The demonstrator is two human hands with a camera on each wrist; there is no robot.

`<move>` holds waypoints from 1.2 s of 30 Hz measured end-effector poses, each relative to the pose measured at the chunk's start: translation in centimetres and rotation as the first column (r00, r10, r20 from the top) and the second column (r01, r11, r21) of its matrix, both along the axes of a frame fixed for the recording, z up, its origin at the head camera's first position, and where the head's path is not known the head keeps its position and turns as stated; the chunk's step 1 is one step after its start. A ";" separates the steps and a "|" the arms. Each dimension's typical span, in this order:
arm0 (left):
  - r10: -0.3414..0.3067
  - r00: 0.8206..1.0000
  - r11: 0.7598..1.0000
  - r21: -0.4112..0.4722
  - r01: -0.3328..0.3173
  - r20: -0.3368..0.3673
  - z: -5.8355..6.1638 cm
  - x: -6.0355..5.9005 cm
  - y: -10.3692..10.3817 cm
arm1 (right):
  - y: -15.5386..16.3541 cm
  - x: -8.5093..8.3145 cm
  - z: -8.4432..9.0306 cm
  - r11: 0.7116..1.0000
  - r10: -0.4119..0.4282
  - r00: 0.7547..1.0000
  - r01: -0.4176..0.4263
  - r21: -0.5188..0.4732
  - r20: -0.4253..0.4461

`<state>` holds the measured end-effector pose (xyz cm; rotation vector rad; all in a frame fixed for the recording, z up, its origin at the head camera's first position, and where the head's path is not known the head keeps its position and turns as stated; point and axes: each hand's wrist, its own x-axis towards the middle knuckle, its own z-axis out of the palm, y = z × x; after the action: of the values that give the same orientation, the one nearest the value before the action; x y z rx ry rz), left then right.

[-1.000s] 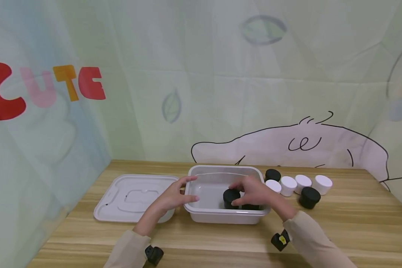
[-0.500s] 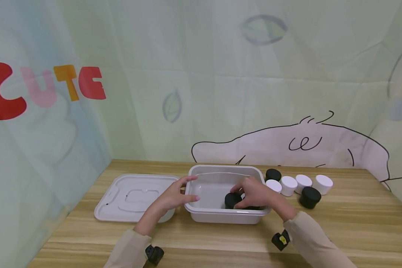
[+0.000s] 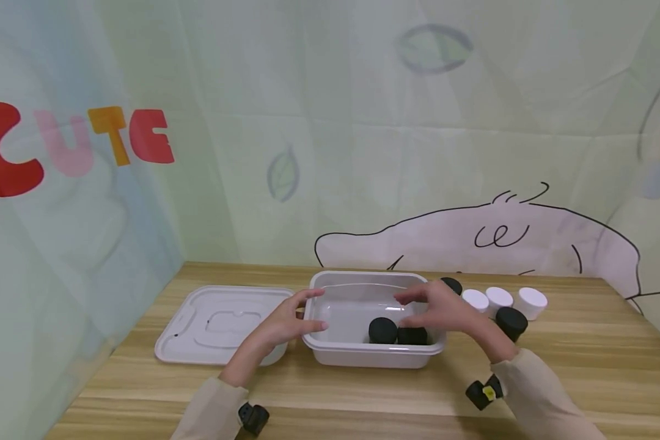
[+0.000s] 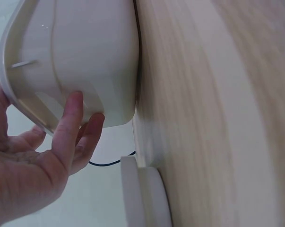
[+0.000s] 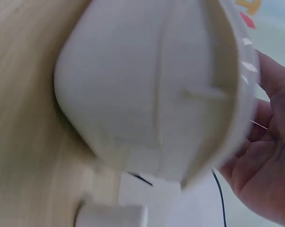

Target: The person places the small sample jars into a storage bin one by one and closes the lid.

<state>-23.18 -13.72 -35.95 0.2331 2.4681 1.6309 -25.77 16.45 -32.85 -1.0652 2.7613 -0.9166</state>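
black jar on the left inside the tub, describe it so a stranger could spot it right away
On the wooden table sits a white tub, steadied by the left hand. Two black jars stand inside near its front wall; this black jar is the left one, with its round top fully in view.

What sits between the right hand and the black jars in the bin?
Nothing visible. The right hand hovers open just above the bin, and the two black jars stand uncovered right under it. The lid lies off to the left.
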 end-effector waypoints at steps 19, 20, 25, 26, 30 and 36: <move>-0.008 1.000 1.000 0.003 0.008 0.002 0.0 -0.1 0.0 | 10.1 1.3 0.8 0.953 -0.281 0.959 0.274 -0.131 -0.038; -0.008 1.000 1.000 0.002 0.008 0.001 -0.1 -0.1 -0.1 | 10.6 1.3 0.6 0.952 -0.287 0.957 0.280 -0.127 -0.043; -0.010 1.000 1.000 0.005 0.010 -0.002 -0.1 -0.1 -0.1 | 12.7 1.2 -0.4 0.935 -0.343 0.938 0.335 -0.118 -0.051; -0.010 1.000 1.000 0.005 0.010 -0.002 -0.1 -0.1 -0.1 | 13.0 1.2 -0.6 0.930 -0.356 0.933 0.348 -0.116 -0.049; -0.007 1.000 1.000 0.002 0.007 -0.003 0.0 -0.1 -0.1 | 14.4 1.2 -1.3 0.912 -0.404 0.914 0.397 -0.103 -0.047; -0.018 1.000 1.000 0.014 0.018 -0.008 -0.1 -0.1 -0.1 | 15.8 1.3 -2.2 0.905 -0.425 0.903 0.424 -0.036 -0.064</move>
<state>-23.30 -13.83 -36.09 0.2631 2.4537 1.6444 -24.48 32.28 -35.03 -0.5031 3.1151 -0.9603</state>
